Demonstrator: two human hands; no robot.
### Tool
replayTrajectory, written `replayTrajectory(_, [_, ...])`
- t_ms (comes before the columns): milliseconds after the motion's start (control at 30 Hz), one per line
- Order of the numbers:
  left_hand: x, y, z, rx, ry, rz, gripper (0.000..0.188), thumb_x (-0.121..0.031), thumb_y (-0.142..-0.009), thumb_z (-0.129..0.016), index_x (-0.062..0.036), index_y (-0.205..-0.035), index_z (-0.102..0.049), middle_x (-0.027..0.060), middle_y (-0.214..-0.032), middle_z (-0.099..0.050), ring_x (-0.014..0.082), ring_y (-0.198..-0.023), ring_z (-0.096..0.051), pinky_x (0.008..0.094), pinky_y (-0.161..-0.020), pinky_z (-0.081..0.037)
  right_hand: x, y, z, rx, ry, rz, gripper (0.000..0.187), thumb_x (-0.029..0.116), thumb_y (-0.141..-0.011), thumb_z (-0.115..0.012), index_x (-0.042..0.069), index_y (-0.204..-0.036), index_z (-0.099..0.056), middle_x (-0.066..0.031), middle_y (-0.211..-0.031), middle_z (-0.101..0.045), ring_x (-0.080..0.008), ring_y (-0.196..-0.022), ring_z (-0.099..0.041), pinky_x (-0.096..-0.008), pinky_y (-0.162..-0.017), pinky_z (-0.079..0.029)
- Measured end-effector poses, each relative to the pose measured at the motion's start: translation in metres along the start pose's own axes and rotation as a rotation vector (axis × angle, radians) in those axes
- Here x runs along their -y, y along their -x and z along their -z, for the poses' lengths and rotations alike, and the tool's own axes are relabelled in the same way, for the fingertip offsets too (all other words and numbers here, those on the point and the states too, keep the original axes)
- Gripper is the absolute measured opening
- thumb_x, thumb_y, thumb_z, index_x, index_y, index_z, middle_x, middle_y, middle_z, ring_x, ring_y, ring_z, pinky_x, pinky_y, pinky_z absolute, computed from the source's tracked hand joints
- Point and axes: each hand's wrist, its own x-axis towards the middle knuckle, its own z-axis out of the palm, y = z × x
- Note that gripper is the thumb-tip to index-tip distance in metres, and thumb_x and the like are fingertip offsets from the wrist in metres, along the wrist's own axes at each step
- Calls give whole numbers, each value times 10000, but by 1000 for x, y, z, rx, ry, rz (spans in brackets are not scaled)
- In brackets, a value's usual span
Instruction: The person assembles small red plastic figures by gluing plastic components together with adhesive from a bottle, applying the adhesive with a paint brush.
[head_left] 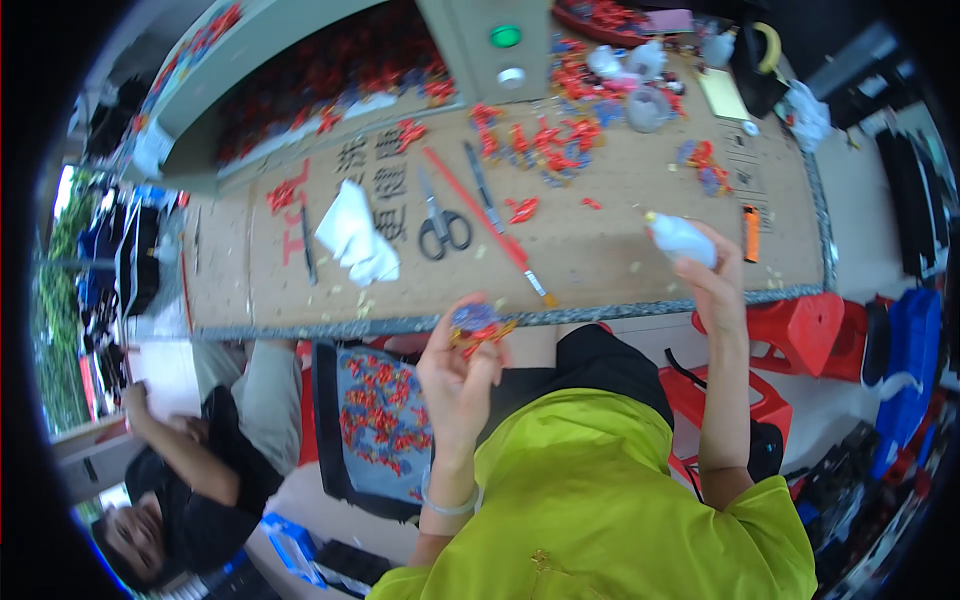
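While the yellow-green shirt [620,480] filled the nearest part of the view, a pale band [450,508] circled the left wrist. The left hand [456,375] was raised at the near edge of the table [600,285], its thumb and fingers pinching a small red-and-purple piece [478,322]. The right hand [718,285] was lifted farther right and closed around a white bottle [683,240], whose narrow tip pointed up and to the left, well apart from the piece. Left of the left forearm, a dark-framed tray [326,440] carried many similar pieces, and beyond it sat a co-worker in black [255,440]. Red stools [815,325] stood right of the right arm.

On the cardboard-covered table, a long red brush [470,200] lay slantwise, its orange tip toward the near edge. Black-handled scissors [443,233] lay left of it, near a crumpled white cloth [357,235]; a dark pen [482,185] lay just right of the brush. An orange stick-like object [751,235] lay beyond the right hand. Farther back were loose red clusters [560,145], a pale yellow pad [722,95] and a grey housing [485,70] with a green button [506,37].
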Motion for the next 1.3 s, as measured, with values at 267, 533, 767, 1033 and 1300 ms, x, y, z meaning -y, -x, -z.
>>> replayTrajectory(267, [7, -1, -8, 16, -101, -40, 414, 92, -814, -430, 68, -1223, -490, 85, -734, -599, 73, -565, -511, 165, -495, -381, -26, -32, 50, 75, 710, 164, 379, -26, -655, -712, 19, -1023, -638, -97, -1027, -617, -180, -944, -575, -290, -857, -435])
replayTrajectory(533, [11, 2, -23, -41, -159, -74, 409, 42, -829, -416, 64, -1229, -498, 73, -709, -587, 76, -547, -499, 162, -487, -366, -1, -5, 91, -453, 1218, 442, 371, 28, -762, -655, -26, -1112, -542, -192, -1013, -581, -370, -956, -558, -397, -836, -448])
replayTrajectory(767, [9, 5, -40, 0, -151, -36, 403, 66, -830, -432, 61, -1228, -493, 68, -675, -569, 75, -531, -475, 163, -491, -357, -3, -15, 135, -518, 1443, 154, 381, 146, -823, -646, -57, -1126, -534, -204, -913, -592, -340, -799, -587, -396, -742, -469])
replayTrajectory(1033, [20, 4, -37, -56, -59, -22, 419, 84, -809, -419, 67, -1220, -497, 75, -688, -570, 77, -530, -478, 164, -486, -360, 25, -9, 78, -131, 269, -49, 339, 268, -930, -509, -51, -918, -624, -42, -774, -579, -81, -636, -502, -233, -544, -392])
replayTrajectory(1300, [17, 3, -42, -80, -120, -53, 421, 50, -819, -371, 75, -1216, -507, 87, -678, -582, 59, -499, -444, 155, -451, -334, 19, -19, 45, -345, 764, 177, 435, 344, -883, -575, -32, -672, -636, -33, -474, -477, -77, -463, -420, -259, -443, -307])
